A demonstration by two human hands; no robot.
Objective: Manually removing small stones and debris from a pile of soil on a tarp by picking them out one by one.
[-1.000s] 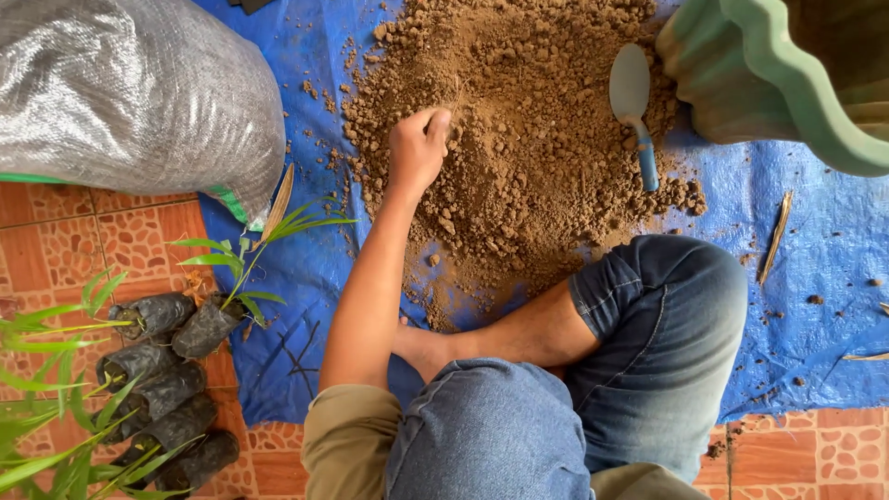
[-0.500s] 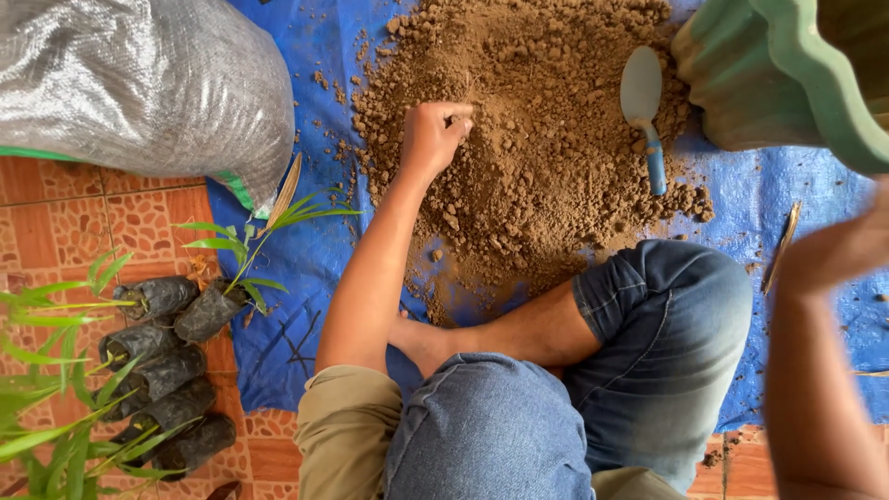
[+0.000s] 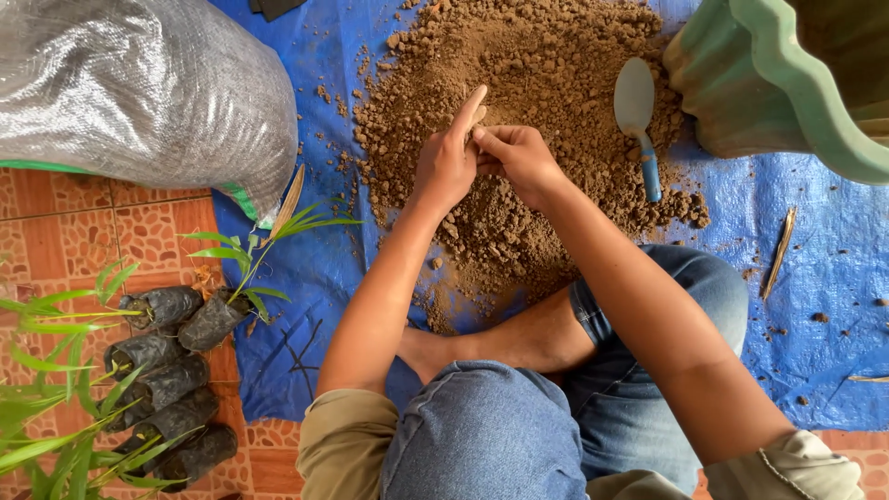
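From my feed I am seeing seedling bags lying far left, the left hand and right hand meeting fingertip to fingertip over the soil pile, pinching something too small to identify, a trowel resting just right.

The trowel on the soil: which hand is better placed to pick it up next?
Probably the right hand: it is on the trowel's side of the soil pile, with open soil between them. The left hand would have to cross over it.

Loose brown soil, clumpy and dry, lies heaped on the blue tarp, at twelve o'clock from the knees.
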